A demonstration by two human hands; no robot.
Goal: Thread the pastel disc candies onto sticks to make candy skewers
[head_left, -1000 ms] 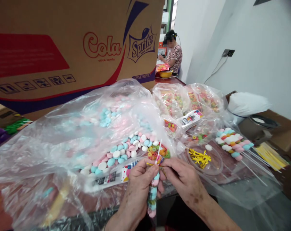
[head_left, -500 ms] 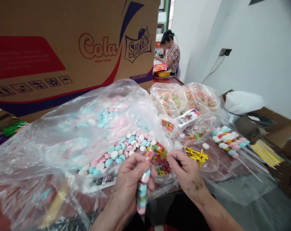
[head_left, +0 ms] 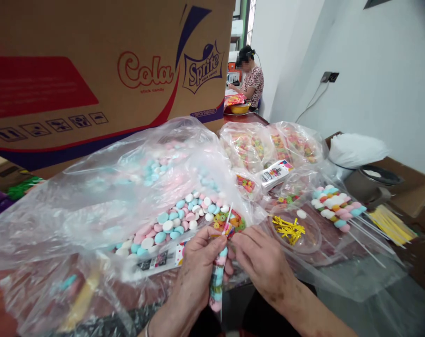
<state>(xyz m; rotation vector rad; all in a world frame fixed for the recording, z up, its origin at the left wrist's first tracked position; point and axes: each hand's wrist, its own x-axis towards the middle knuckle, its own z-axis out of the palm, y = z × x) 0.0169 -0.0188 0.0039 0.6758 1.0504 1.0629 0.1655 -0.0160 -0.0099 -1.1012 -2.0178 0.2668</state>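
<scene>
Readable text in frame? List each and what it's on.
"Cola": box, red script.
"Sprite": box, purple emblem.
Handling pictograms: box, lower left.
Small print under both logos and on the box's lower edge: too small to read.
Printed cards inside bags: blurred, unreadable.

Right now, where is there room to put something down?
Only a small strip of table between the bowl of ties and the candy sticks. The big bag and smaller bags cover the rest.

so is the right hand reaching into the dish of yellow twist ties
No, the right hand pinches the top of the candy skewer held in the left hand, apart from the dish.
</scene>
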